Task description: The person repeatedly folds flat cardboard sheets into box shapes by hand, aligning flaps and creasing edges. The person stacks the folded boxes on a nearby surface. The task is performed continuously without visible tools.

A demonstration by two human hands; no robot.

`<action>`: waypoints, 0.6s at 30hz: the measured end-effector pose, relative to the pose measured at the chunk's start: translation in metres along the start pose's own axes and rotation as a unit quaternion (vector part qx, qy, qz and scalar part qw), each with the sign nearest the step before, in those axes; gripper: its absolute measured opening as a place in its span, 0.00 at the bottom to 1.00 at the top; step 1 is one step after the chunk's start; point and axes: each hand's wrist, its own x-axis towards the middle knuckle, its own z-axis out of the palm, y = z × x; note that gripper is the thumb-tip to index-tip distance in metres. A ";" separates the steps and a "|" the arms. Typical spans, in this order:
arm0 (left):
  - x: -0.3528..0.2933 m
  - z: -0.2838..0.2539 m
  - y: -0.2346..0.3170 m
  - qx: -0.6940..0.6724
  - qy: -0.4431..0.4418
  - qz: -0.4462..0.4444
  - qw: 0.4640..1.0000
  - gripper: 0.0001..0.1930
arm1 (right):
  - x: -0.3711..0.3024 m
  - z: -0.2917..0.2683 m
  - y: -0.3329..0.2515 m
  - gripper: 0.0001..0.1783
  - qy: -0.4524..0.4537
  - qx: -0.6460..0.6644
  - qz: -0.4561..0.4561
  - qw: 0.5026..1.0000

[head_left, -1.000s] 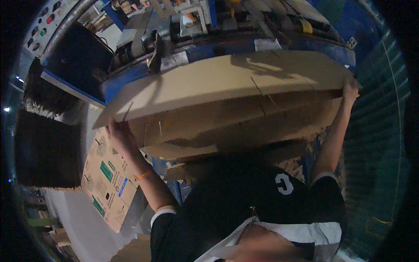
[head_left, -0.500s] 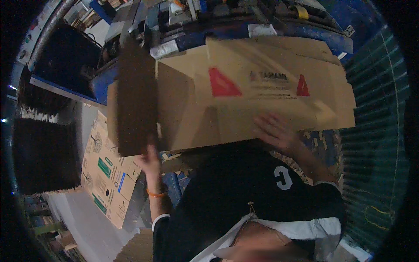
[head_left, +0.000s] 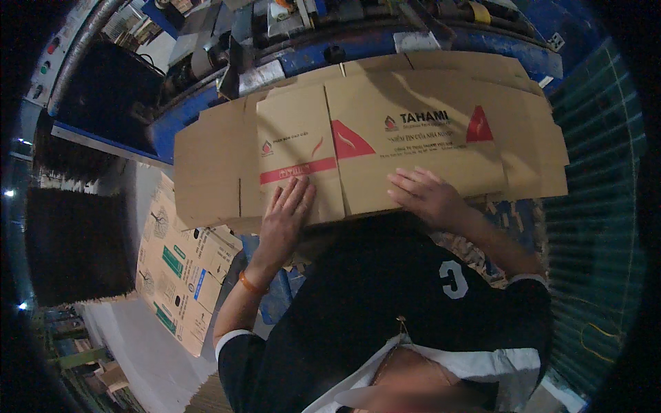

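Observation:
In front of my body lies a brown cardboard box blank (head_left: 427, 162), folded flat, with red printed shapes and dark lettering on its panels. Its left panel (head_left: 295, 134), crossed by a red stripe, is folded over onto the rest. My left hand (head_left: 289, 210) rests on that panel's lower part, fingers stretched out. On the wider right panel, near its front edge, my right hand (head_left: 423, 196) lies flat with its fingers extended. More brown cardboard (head_left: 210, 162) sticks out beneath the folded piece on the left, and also on the right.
Behind the cardboard runs a blue machine (head_left: 313, 58) with metal parts. At lower left lies a printed cardboard sheet (head_left: 180, 268) with green and blue patches. Dark bristly stacks (head_left: 76, 241) stand farther left. A green corrugated wall (head_left: 592, 206) closes off the right side.
The raised left panel has come down flat to the right, and its printed side now shows. My left hand has moved right and up onto it. My right hand stays in about the same place.

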 end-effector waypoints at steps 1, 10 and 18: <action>0.001 0.002 -0.002 -0.003 0.008 -0.003 1.000 0.30 | 0.006 0.000 0.003 0.20 0.008 0.041 0.010 0.999; 0.013 -0.002 -0.024 -0.133 0.079 0.037 0.987 0.26 | 0.167 0.045 0.039 0.18 -0.053 0.507 0.430 0.745; 0.064 -0.013 -0.090 -0.223 0.172 -0.391 0.876 0.16 | 0.184 0.071 0.048 0.12 -0.001 0.633 0.395 0.666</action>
